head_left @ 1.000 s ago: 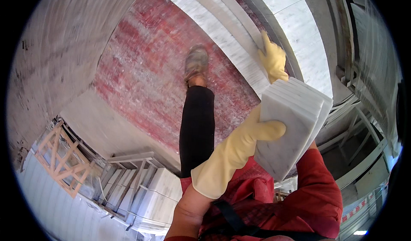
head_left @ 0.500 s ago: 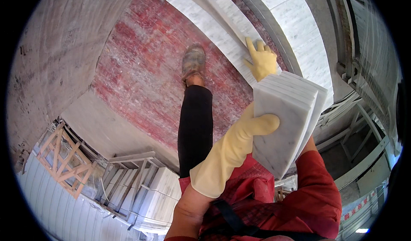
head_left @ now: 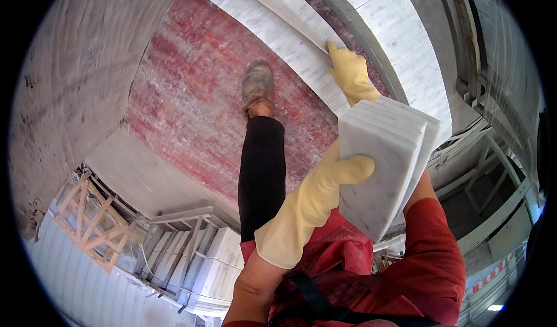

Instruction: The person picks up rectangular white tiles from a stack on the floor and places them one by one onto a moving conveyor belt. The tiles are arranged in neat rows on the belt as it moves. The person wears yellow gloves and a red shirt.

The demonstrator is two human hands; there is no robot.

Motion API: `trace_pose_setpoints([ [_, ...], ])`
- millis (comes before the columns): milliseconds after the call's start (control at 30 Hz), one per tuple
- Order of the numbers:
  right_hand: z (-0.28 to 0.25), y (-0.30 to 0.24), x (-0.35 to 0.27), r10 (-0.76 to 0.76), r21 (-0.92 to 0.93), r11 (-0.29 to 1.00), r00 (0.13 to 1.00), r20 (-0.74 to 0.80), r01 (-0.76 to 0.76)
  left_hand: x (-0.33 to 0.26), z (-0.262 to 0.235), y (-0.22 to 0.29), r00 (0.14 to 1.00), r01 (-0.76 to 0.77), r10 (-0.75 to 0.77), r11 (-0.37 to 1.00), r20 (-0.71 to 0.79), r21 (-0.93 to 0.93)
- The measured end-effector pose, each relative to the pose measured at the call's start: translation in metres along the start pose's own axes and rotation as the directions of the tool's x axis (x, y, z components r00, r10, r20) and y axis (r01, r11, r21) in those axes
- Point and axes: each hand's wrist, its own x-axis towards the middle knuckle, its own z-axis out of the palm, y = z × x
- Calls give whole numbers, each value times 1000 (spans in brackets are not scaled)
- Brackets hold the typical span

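My left hand [head_left: 325,188], in a pale yellow rubber glove, is closed round a stack of rectangular white marble tiles [head_left: 380,164]. The thumb lies across the front face, and the tiles stand on edge with grey veining showing. Beyond the stack, my right hand [head_left: 351,71], gloved alike, reaches over a long row of white marble [head_left: 290,34]. Its index finger and thumb are stretched out and apart, beside the end of a narrow pale strip [head_left: 284,13] running along that row; the other fingers look bent. Whether it touches the strip I cannot tell. The stack hides part of the right forearm.
A red, dust-streaked surface [head_left: 203,95] lies under my shoe [head_left: 257,86]. Another white marble row [head_left: 400,42] curves along the right, past a grey rail [head_left: 371,37]. At lower left stand a wooden frame [head_left: 93,222] and crated white slabs [head_left: 217,257]. Metal framing [head_left: 493,211] is at right.
My right hand has shifted slightly up and left along the marble row, and its fingers are less spread. The left hand still holds the tile stack, nearly unmoved.
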Motion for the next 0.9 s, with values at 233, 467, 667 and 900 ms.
trace_pose_setpoints([
  [233,5,-10,11,40,-65,997,999,-26,-41,0,1,0,999,-17,17,1000,-29,3],
  [467,0,-14,-1,102,63,993,991,-83,-97,-2,-1,-1,999,-36,36,998,-3,-60],
  [667,8,27,-6,231,477,873,949,-215,-104,-1,-6,-5,998,-47,49,996,36,-74],
  [900,3,26,-86,86,806,583,978,-188,103,-3,-14,-12,998,-59,58,998,-34,-16],
])
